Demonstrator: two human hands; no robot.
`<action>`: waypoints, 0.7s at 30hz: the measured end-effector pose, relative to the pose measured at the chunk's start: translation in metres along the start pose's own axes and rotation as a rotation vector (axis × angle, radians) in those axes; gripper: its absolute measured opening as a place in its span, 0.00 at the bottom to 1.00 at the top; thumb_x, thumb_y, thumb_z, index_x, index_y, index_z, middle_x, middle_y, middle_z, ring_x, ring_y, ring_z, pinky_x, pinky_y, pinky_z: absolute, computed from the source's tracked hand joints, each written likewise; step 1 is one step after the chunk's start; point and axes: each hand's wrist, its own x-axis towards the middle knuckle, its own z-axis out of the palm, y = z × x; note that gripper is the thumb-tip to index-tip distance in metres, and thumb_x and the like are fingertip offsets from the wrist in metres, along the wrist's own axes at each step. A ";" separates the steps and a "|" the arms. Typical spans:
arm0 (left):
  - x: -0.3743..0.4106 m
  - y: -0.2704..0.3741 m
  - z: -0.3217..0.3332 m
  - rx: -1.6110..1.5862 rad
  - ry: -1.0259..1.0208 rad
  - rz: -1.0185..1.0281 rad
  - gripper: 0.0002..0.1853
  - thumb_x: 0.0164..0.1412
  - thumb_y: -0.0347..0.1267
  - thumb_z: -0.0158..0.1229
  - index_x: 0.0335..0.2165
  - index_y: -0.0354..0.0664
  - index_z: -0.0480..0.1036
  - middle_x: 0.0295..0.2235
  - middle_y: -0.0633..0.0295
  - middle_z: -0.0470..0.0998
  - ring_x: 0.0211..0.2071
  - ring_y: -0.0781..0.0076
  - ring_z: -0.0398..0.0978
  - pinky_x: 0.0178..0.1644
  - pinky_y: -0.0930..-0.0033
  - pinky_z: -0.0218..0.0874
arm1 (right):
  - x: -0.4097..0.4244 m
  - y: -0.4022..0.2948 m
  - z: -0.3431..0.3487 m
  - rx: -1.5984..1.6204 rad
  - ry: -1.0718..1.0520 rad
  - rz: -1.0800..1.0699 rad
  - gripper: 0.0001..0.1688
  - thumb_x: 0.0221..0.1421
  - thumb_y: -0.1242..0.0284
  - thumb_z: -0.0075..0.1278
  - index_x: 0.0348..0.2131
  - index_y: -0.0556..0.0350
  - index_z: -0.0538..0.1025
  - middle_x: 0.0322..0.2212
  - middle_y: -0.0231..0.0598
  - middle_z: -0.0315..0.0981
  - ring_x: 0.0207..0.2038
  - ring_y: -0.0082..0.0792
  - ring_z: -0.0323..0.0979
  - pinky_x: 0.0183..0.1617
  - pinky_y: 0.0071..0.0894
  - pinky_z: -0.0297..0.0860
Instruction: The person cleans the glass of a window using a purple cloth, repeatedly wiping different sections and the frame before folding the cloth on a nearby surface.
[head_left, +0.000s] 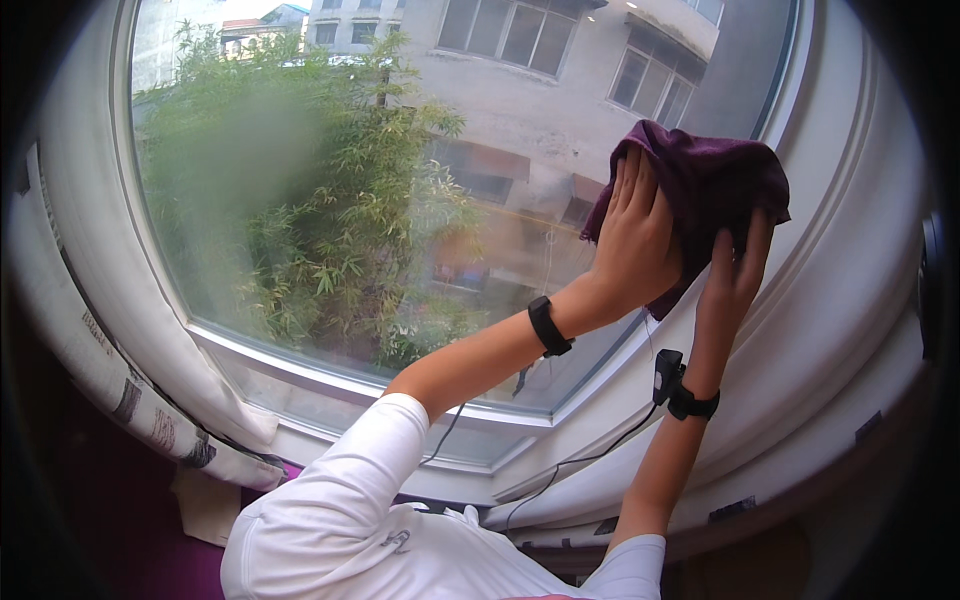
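A dark purple cloth (705, 172) lies bunched against the upper right part of a large window pane (517, 247), reaching over its right frame. My left hand (637, 232) presses it to the glass, with the fingertips tucked under a fold. Just to the right, my right hand (735, 262) holds the cloth's lower right part, its fingers partly in shadow. Black bands circle both wrists; a small black device (667, 375) with a cable sits by the right one. Hazy smears show on the left half of the pane.
White curtains (840, 285) hang along the right side, and more curtain (97, 247) with dark-patterned fabric lies along the left. The white window frame (300, 373) crosses below the pane. A thin black cable (555, 469) runs down from the right wrist. Bamboo and buildings stand outside.
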 end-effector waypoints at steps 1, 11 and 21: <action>0.008 -0.008 -0.013 0.082 -0.010 0.022 0.37 0.48 0.23 0.51 0.58 0.14 0.57 0.62 0.17 0.53 0.66 0.15 0.45 0.71 0.29 0.35 | -0.001 0.002 0.010 -0.061 -0.022 -0.031 0.31 0.67 0.69 0.48 0.64 0.65 0.64 0.65 0.62 0.57 0.65 0.59 0.62 0.67 0.50 0.61; -0.017 -0.078 -0.159 0.800 -0.233 0.140 0.28 0.51 0.31 0.53 0.48 0.18 0.71 0.58 0.27 0.66 0.64 0.28 0.58 0.72 0.39 0.45 | -0.057 -0.025 0.109 -0.111 -0.169 -0.380 0.24 0.52 0.72 0.57 0.49 0.60 0.76 0.55 0.62 0.65 0.62 0.71 0.57 0.70 0.76 0.43; -0.003 -0.097 -0.223 1.085 -0.305 0.094 0.35 0.58 0.42 0.57 0.57 0.25 0.67 0.61 0.27 0.61 0.66 0.21 0.50 0.70 0.31 0.42 | -0.046 -0.069 0.153 0.034 -0.259 -0.461 0.16 0.49 0.72 0.58 0.41 0.53 0.80 0.49 0.54 0.70 0.60 0.63 0.62 0.71 0.72 0.47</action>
